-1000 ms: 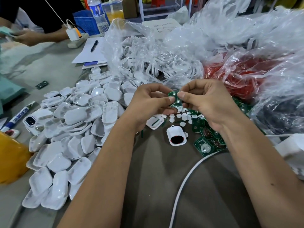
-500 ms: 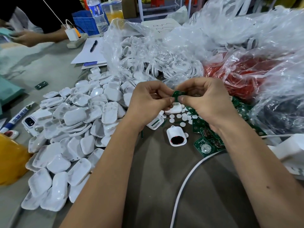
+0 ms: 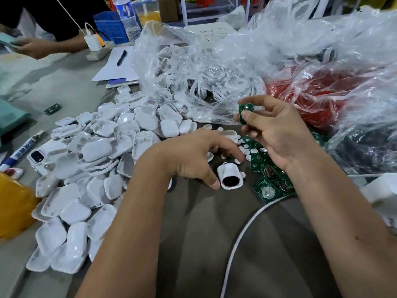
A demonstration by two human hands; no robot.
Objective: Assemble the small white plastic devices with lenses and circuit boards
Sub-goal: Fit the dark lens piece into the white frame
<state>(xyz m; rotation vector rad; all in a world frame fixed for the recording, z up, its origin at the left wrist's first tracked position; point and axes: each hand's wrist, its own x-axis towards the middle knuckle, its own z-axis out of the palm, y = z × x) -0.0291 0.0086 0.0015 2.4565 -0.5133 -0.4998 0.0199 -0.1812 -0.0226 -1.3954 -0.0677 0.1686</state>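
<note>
My right hand is raised above the table and pinches a small green circuit board between thumb and fingers. My left hand hovers low over the table with spread fingers and holds nothing. Its fingertips are over small white round lenses and a white shell half. By its thumb lies a white housing with a dark red window. More green circuit boards lie under my right wrist. A big heap of white shell halves covers the left of the table.
Clear plastic bags of white parts, red parts and dark parts crowd the back and right. A white cable runs across the grey cloth. A marker, a yellow object, papers with a pen and another person's hand are at the left.
Both hands held the circuit board together. Now my left hand has let go and dropped to the table, while my right hand keeps the board and has moved up and right.
</note>
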